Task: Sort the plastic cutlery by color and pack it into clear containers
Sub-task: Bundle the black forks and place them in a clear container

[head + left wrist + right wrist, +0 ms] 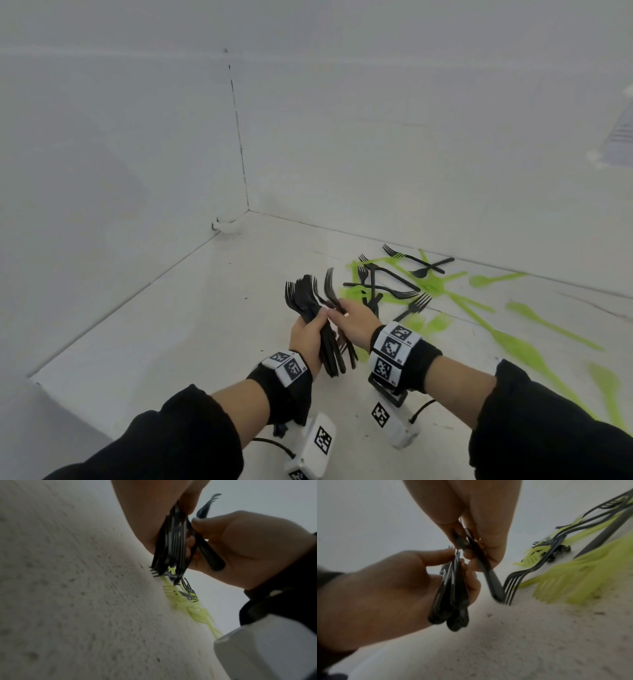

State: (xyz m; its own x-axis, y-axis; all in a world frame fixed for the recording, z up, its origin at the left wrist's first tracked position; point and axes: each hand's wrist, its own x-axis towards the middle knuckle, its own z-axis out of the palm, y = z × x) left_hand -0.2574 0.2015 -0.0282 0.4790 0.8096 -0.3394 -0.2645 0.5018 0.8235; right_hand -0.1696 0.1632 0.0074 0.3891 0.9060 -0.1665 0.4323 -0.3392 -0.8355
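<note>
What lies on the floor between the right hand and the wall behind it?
In the head view, loose black forks criss-cross over green cutlery between the right hand and the wall. No container shows there.

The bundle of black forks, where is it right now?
In the head view the bundle of black forks is low and centre, gripped by the left hand, with the right hand beside it.

Left hand (310, 337) curled in a grip; right hand (356, 320) pinching beside it.
</note>
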